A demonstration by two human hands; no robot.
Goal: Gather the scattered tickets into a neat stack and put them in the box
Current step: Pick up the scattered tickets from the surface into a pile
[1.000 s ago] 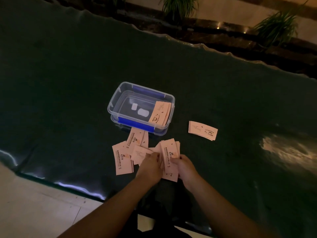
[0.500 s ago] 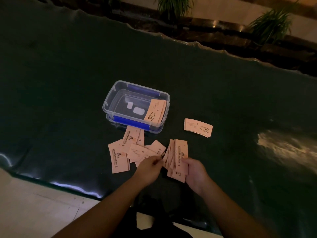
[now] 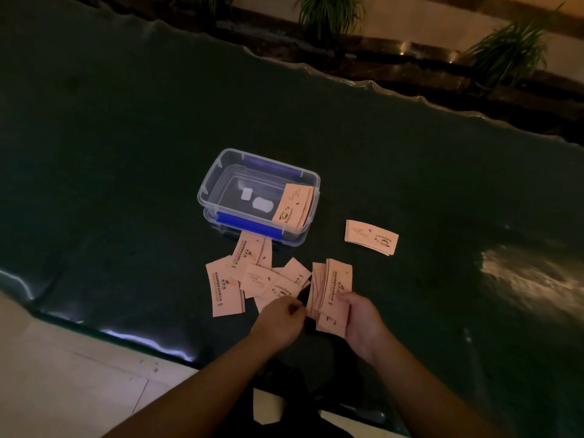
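A person is standing at a dark green cloth-covered table (image 3: 126, 137), sorting pink tickets in dim light. The right hand (image 3: 363, 320) is gripping a fanned bundle of tickets (image 3: 333, 289), its thumb pressing across the face of the front slip and the fingers curling closed behind the pack; the bundle is tilting upright, not yet squared. The left hand (image 3: 279, 320), just at the bundle's nine o'clock side, is loosely curled with its fingertips drawn together near the bundle's left edge and over the lower end of the loose slips; whether it is pinching a ticket cannot be told.

A scatter of loose tickets (image 3: 252, 273) is lying overlapped on the cloth at ten o'clock from the hands, the farthest slip (image 3: 225, 290) sitting apart at the left end of the spread. At twelve o'clock from that scatter, a clear plastic box (image 3: 218, 181) with blue clips is sitting open, its near wall almost touching the topmost loose slips. A small stack of tickets (image 3: 294, 207) is leaning inside the box against its right-hand end. Another short stack (image 3: 371, 237) is resting flat on the cloth at three o'clock from the box, well clear of the hands. Potted plants (image 3: 328, 11) are showing beyond the table's far edge.
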